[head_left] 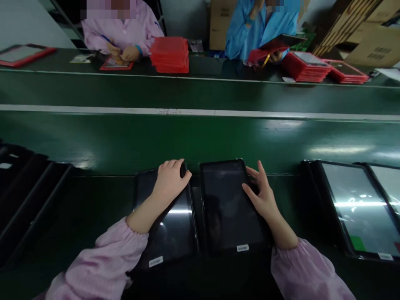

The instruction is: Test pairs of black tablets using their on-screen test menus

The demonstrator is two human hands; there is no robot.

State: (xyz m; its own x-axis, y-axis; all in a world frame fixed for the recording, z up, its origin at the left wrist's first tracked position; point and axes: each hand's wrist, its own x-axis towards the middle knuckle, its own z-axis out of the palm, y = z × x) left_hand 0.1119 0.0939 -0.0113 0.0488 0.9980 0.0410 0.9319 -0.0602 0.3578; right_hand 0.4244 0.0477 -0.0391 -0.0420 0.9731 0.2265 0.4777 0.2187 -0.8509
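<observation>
Two black tablets lie side by side on the dark worktop before me, each with a small white label at its lower edge. Across the upper part of the left tablet [175,233] reaches my left hand [170,177], its fingers curled and closed around a small dark object [183,168] near the top right corner. What that object is stays unclear. At the right tablet [229,208] my right hand [261,191] is open, thumb over the right edge and fingers spread beside it. Both screens are dark with reflections.
Black tablets or cases [28,196] lean in a row at left. More tablets with pale screens [359,204] lie at right. Beyond the green conveyor belt [187,139], two people sit at a bench with red stacks [169,54] and red-framed pieces [308,66].
</observation>
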